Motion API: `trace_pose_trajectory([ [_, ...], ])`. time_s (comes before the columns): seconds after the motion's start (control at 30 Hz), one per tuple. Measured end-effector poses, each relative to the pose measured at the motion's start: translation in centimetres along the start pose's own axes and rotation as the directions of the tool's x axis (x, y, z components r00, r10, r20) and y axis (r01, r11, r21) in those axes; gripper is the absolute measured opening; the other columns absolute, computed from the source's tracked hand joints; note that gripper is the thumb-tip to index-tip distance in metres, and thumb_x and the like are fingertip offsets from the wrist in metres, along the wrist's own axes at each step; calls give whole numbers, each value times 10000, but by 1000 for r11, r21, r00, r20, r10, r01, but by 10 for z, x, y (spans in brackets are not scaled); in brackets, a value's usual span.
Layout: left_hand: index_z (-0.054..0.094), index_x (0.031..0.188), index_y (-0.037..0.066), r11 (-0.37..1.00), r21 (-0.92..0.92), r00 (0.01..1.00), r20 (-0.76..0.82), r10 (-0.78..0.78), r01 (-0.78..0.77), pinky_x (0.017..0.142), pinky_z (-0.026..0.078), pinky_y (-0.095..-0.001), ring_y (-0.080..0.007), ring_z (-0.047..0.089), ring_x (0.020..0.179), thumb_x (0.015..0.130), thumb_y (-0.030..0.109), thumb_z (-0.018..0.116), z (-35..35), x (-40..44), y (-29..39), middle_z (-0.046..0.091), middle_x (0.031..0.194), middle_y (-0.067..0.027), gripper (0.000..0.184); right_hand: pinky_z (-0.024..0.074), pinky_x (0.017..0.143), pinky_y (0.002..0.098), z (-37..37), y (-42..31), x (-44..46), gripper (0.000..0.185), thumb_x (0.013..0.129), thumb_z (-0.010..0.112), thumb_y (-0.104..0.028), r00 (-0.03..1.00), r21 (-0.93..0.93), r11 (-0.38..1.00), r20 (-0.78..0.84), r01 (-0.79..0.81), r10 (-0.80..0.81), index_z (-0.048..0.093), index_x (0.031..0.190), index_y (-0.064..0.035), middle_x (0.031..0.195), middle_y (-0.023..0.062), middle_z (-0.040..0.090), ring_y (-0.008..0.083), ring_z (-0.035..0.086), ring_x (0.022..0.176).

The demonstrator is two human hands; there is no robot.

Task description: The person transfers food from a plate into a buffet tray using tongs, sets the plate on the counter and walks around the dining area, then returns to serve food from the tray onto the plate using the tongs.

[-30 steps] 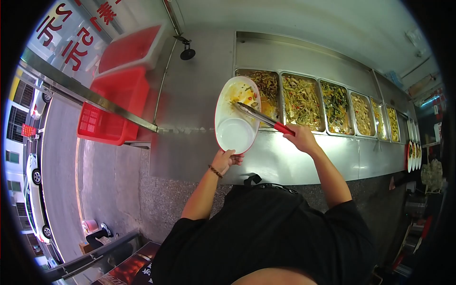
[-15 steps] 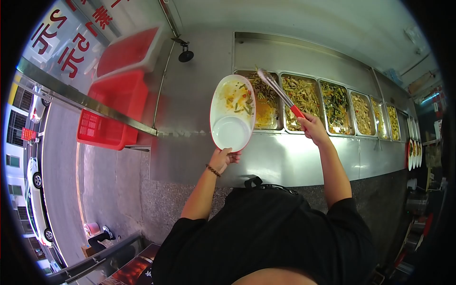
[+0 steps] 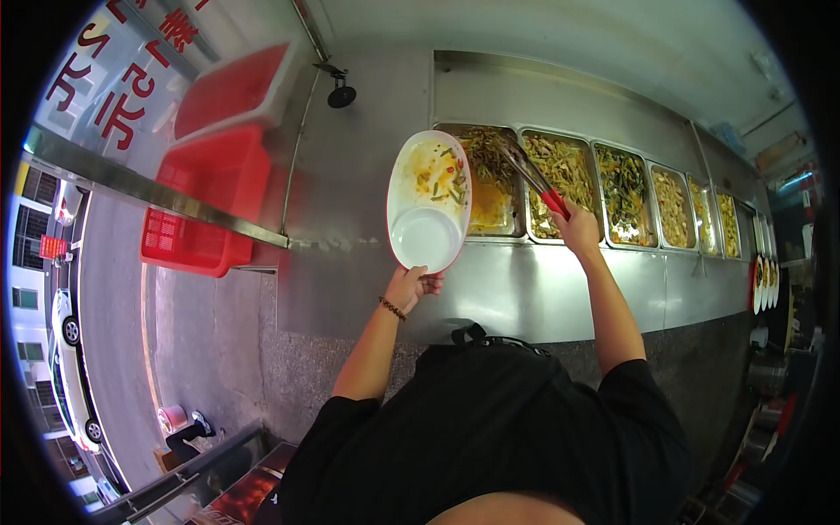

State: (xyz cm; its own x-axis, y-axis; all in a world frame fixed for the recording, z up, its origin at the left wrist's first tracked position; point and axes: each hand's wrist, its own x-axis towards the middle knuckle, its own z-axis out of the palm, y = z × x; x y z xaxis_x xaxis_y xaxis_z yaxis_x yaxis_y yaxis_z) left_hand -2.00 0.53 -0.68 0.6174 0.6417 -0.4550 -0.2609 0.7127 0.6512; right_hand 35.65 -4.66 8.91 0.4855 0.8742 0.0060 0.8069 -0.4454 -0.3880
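A person in a black shirt (image 3: 490,420) stands at a stainless-steel counter (image 3: 490,293), the left hand (image 3: 416,287), a beaded bracelet (image 3: 392,308) at its wrist, gripping the near end of an oval white plate (image 3: 402,188) with a red outer edge. The plate is held out over the counter, its round compartment (image 3: 425,239) toward the body and bare, its far part carrying green pieces, red bits and yellowish sauce. The right hand (image 3: 577,229) is closed around the red handles of metal tongs (image 3: 530,171), which angle across to the first food pan (image 3: 481,237), just beside the plate, where their tips meet dark shredded food above orange liquid; whether they pinch any cannot be told. More pans of food (image 3: 560,179), some leafy green, some pale, run in a row to the right, with a line of filled plates (image 3: 764,284) at the far end. Off to the left sits a red plastic basket (image 3: 206,243); beyond, a pink bucket (image 3: 172,418) stands near a seated person's leg (image 3: 185,440), and white cars (image 3: 73,372) line the street.
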Motion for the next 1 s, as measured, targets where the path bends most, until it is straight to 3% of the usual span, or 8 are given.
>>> trace_pose_trajectory([
  [0.1,524,1180,-66,1000,14,1000,5,-17,17,673,555,-363,-233,644,774,929,135,500,-2,2,2,654,959,-189,323,495,676,476,-41,-28,-11,315,835,702,-292,998,53,997,19,59,-60,661,1076,-93,789,193,673,384,653,751],
  [0.17,496,1181,-81,999,11,999,9,-31,31,661,566,-381,-251,652,776,935,96,476,-2,3,2,649,955,-200,303,495,680,471,-64,-36,-11,298,828,706,-283,965,44,973,124,228,-232,657,1041,-82,773,188,666,381,650,742],
  [0.23,496,1180,-82,999,27,999,9,-36,36,661,566,-380,-252,653,773,937,95,475,0,5,2,649,952,-201,302,494,688,475,-88,-49,-9,302,817,711,-280,950,10,960,146,279,-277,654,1029,-73,773,181,665,379,648,746],
  [0.33,490,1185,-81,998,59,999,17,-39,38,659,566,-378,-251,654,762,939,92,469,2,6,3,648,946,-203,302,499,693,473,-120,-64,1,316,798,720,-283,827,-131,844,327,519,-458,654,1023,-71,796,166,665,365,649,779],
  [0.47,478,1197,-75,996,84,999,25,-42,40,640,568,-372,-244,653,730,939,75,455,5,5,1,646,934,-203,299,525,704,451,-130,-77,12,344,794,722,-293,775,-293,733,401,614,-489,664,1065,-90,856,138,680,334,665,827],
  [0.67,456,1241,-47,986,166,1000,-7,-30,30,635,561,-361,-242,646,720,935,69,457,18,-8,5,650,940,-202,327,552,704,435,-132,-97,40,270,768,725,-207,821,-509,646,388,569,-418,696,1018,-111,851,117,689,307,680,836],
  [1.0,457,1239,-37,973,229,999,23,-38,32,644,566,-362,-238,655,733,930,60,451,16,-21,-2,653,936,-188,324,551,688,423,-150,-133,120,271,675,806,-205,796,-545,580,408,606,-448,729,924,-129,873,71,708,283,682,853],
])
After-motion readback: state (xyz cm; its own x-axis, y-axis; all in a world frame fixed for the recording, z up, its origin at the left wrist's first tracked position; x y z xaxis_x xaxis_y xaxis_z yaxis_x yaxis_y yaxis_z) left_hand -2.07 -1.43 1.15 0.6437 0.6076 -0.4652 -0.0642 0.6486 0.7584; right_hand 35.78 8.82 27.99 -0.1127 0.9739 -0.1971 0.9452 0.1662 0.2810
